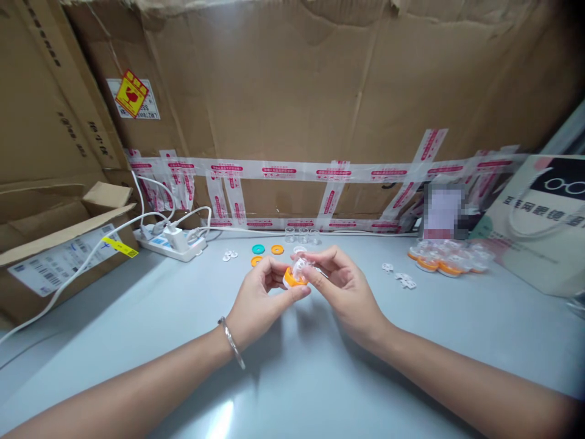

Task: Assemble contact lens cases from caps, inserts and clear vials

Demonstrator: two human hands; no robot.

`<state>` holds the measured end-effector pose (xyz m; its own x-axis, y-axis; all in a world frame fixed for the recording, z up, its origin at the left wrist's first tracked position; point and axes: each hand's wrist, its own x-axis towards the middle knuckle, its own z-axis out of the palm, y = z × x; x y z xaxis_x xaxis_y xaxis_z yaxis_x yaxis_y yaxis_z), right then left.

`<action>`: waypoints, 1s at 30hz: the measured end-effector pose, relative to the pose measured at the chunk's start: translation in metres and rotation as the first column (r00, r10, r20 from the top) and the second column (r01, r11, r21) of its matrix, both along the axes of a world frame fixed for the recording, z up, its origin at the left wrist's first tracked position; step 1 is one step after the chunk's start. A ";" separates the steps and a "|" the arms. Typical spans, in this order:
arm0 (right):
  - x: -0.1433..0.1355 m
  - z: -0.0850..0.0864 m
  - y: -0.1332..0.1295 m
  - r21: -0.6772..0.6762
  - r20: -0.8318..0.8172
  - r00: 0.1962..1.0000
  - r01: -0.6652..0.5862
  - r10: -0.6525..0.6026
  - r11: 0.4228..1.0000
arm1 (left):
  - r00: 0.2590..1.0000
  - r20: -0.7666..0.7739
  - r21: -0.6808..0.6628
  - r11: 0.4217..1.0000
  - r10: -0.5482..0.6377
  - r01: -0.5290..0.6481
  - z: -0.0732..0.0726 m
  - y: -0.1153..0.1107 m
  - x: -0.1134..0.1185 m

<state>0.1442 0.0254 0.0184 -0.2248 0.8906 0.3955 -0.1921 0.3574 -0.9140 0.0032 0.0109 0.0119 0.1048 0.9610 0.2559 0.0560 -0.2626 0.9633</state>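
Note:
Above the middle of the table, my left hand [256, 299] pinches a small round orange and white base [294, 280] between thumb and fingers. My right hand [351, 296] has its fingertips closed on a clear plastic piece [300, 266] at the top of that base; something white shows through it. The two parts touch, but whether they are joined cannot be made out. Just beyond my hands lie a teal ring [258, 249], an orange ring [277, 249] and another orange ring [256, 261] partly behind my left fingers. Three clear cups [302, 235] stand farther back.
Small white pieces [230, 255] lie left of the rings, and more white pieces [405, 280] lie right. Several orange-based clear items [450, 259] are grouped at right. A power strip [173, 244], an open carton [68, 256] and a large cardboard box [283, 91] border the table.

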 end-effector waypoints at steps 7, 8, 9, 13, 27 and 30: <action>0.002 0.000 0.002 0.010 0.029 1.000 0.000 0.000 1.000 | 0.998 0.050 -0.029 0.998 -0.046 0.047 -0.003 0.001 0.000; 0.002 0.000 0.002 0.011 0.036 0.999 0.000 0.000 1.000 | 0.996 0.061 -0.032 0.997 -0.062 0.064 -0.003 0.001 -0.001; 0.002 0.000 0.002 0.021 0.043 0.999 0.018 -0.019 1.000 | 0.995 0.067 -0.036 0.996 -0.076 0.078 -0.003 0.001 -0.001; 0.004 0.002 0.003 0.062 0.063 0.994 0.084 -0.088 0.995 | 0.986 0.109 -0.079 0.988 -0.124 0.133 -0.003 0.001 -0.001; 0.007 0.008 0.005 0.022 0.063 0.998 0.008 -0.009 1.000 | 0.912 0.282 -0.103 0.936 -0.296 0.336 -0.008 0.003 -0.007; 0.007 0.006 0.004 0.009 0.056 0.998 -0.013 0.012 1.000 | 0.917 0.273 -0.093 0.941 -0.289 0.325 -0.007 0.003 -0.007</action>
